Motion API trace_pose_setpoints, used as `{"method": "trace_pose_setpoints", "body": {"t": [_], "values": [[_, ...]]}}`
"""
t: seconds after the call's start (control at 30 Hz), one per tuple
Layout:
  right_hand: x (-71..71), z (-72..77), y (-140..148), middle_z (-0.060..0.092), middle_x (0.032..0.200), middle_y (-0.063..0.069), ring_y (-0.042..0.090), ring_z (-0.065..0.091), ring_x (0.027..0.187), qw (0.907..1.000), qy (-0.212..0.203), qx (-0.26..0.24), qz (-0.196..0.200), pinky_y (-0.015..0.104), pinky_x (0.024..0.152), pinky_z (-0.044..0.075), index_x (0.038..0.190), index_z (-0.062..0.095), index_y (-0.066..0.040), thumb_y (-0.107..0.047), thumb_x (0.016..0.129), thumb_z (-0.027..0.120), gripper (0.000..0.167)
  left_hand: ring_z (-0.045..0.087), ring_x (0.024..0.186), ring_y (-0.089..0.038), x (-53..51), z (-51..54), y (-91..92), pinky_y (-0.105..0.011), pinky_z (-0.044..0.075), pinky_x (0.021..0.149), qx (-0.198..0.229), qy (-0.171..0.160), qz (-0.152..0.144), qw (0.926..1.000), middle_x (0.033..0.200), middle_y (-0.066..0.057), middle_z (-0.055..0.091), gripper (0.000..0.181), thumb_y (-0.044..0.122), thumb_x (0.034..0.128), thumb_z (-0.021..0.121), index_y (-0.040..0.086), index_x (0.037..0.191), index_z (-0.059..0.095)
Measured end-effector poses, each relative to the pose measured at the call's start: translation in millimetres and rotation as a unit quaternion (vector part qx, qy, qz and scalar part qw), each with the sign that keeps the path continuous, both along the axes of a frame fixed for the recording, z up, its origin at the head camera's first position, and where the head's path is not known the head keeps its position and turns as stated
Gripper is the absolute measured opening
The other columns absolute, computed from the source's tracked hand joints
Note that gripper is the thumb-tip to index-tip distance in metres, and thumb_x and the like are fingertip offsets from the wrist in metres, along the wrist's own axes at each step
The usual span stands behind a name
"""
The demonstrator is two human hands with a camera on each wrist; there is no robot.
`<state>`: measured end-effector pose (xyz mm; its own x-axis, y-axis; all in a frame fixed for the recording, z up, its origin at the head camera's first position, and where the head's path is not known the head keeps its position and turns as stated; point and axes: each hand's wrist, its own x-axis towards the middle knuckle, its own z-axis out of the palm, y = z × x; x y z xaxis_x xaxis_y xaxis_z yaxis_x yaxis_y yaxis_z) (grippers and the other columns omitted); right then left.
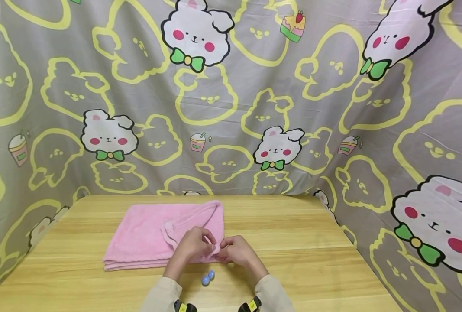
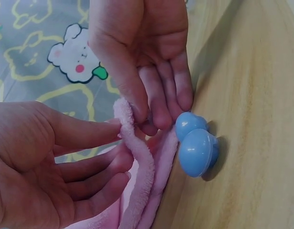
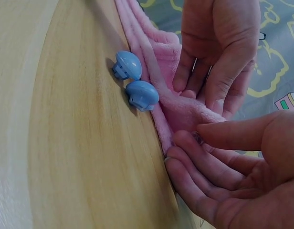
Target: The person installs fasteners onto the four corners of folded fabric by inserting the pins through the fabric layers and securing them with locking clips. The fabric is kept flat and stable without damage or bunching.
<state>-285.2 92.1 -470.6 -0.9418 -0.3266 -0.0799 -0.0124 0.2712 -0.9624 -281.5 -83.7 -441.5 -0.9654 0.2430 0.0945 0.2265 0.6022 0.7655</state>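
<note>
A pink plush blanket [image 1: 145, 234] lies folded on the table, its right front corner lifted between both hands. My left hand [image 1: 195, 243] pinches the raised edge between thumb and fingers; the left wrist view shows this thumb [image 2: 85, 131] against the fabric. Close beside it, my right hand [image 1: 236, 251] pinches a small shiny piece [image 3: 198, 138] between thumb and forefinger, mostly hidden by the fingertips. The blanket's edge touches that hand. In front of the blanket sit two light blue plastic pieces [image 3: 142, 94] with rounded caps and stepped undersides, side by side.
The wooden table [image 1: 293, 242] extends to both sides of the blanket. A grey cloth [image 1: 223, 86] printed with white bunnies and yellow outlines hangs behind it and along its sides. A folded-back flap [image 1: 172, 227] lies on top of the blanket.
</note>
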Motion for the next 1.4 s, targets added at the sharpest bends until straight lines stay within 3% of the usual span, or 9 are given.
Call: {"method": "trace_pose_setpoints", "body": {"t": [0.17, 0.37, 0.7, 1.1, 1.3, 1.4], "values": [[-0.1, 1.5, 1.4, 0.074, 0.078, 0.020, 0.017, 0.070, 0.069, 1.0000, -0.002, 0.003, 0.001, 0.035, 0.067, 0.061, 0.085, 0.067, 0.007, 0.002, 0.080, 0.068, 0.007, 0.059, 0.062, -0.013, -0.2, 1.0, -0.5, -0.028, 0.048, 0.058, -0.003, -0.009, 0.001, 1.0000, 0.068, -0.001, 0.067, 0.008, 0.003, 0.0773, 0.078, 0.007, 0.081, 0.072], [0.0, 1.9, 1.1, 0.074, 0.077, 0.018, 0.017, 0.069, 0.068, 1.0000, -0.001, 0.003, 0.005, 0.036, 0.066, 0.061, 0.085, 0.068, 0.009, 0.000, 0.082, 0.069, 0.009, 0.059, 0.066, -0.014, -0.4, 3.4, -0.3, -0.029, 0.047, 0.061, -0.015, -0.028, -0.007, 0.9995, 0.072, 0.000, 0.066, 0.021, 0.011, 0.0733, 0.088, 0.008, 0.085, 0.071], [0.9, 1.6, 0.4, 0.073, 0.077, 0.019, 0.016, 0.068, 0.067, 0.9999, -0.003, 0.010, -0.004, 0.034, 0.065, 0.060, 0.089, 0.070, 0.012, 0.001, 0.086, 0.066, 0.013, 0.062, 0.062, -0.014, 0.1, 3.5, -4.1, -0.029, 0.049, 0.061, 0.010, -0.017, 0.007, 0.9998, 0.073, -0.004, 0.070, 0.009, 0.000, 0.0835, 0.070, 0.002, 0.092, 0.073], [-0.7, 0.0, 0.1, 0.073, 0.079, 0.018, 0.017, 0.068, 0.067, 0.9998, 0.000, 0.019, -0.005, 0.036, 0.065, 0.060, 0.090, 0.071, 0.011, -0.001, 0.087, 0.067, 0.013, 0.063, 0.062, -0.014, -2.1, 2.7, -7.3, -0.028, 0.049, 0.060, 0.020, -0.002, 0.004, 0.9998, 0.071, -0.005, 0.071, 0.009, -0.002, 0.0815, 0.071, 0.002, 0.090, 0.073], [-1.1, -0.5, -0.2, 0.074, 0.079, 0.019, 0.018, 0.069, 0.068, 0.9997, 0.004, 0.024, -0.005, 0.037, 0.065, 0.060, 0.091, 0.072, 0.009, -0.002, 0.087, 0.067, 0.013, 0.063, 0.062, -0.015, -1.8, 3.0, -7.9, -0.028, 0.048, 0.059, 0.022, -0.015, -0.006, 0.9996, 0.073, -0.006, 0.072, 0.009, -0.001, 0.0820, 0.072, 0.002, 0.090, 0.074], [-1.1, -0.3, -0.1, 0.074, 0.079, 0.019, 0.018, 0.068, 0.067, 0.9997, 0.005, 0.025, -0.005, 0.037, 0.065, 0.060, 0.090, 0.072, 0.009, -0.002, 0.087, 0.067, 0.012, 0.062, 0.064, -0.014, -1.9, 3.8, -8.8, -0.027, 0.047, 0.059, 0.020, -0.016, -0.016, 0.9995, 0.074, -0.006, 0.072, 0.004, 0.004, 0.0866, 0.072, 0.004, 0.088, 0.075]]}}
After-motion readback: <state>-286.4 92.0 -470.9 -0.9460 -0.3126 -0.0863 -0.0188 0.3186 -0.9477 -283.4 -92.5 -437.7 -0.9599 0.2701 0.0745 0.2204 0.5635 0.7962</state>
